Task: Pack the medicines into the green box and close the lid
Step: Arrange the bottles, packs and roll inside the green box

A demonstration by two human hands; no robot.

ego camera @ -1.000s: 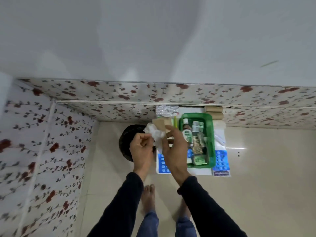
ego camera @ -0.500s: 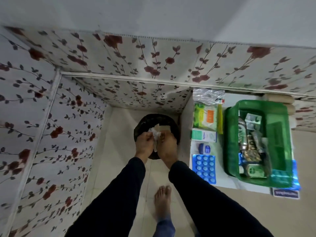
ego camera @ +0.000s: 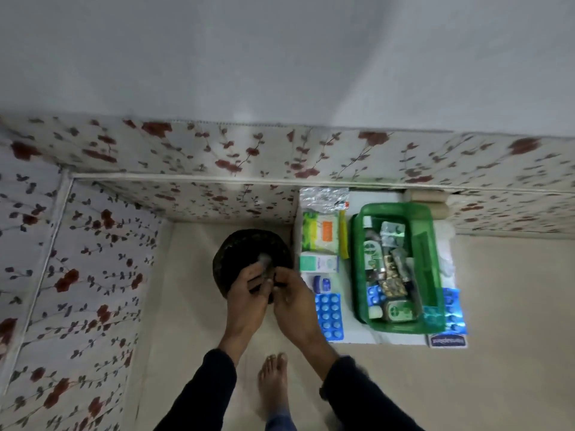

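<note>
Pale scrap (ego camera: 265,263) btwn hands blurred; forearms cut off at bottom edge

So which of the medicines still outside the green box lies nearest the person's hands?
The blue blister pack, flat on the white surface left of the green box, just beside the right hand. The small blue jar is close too; the cartons sit farther back.

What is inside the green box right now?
The green box holds a green-labelled bottle, foil blister strips, a blue strip and a green tin, piled together. Anything beneath that pile is covered. No lid is on it.
</note>
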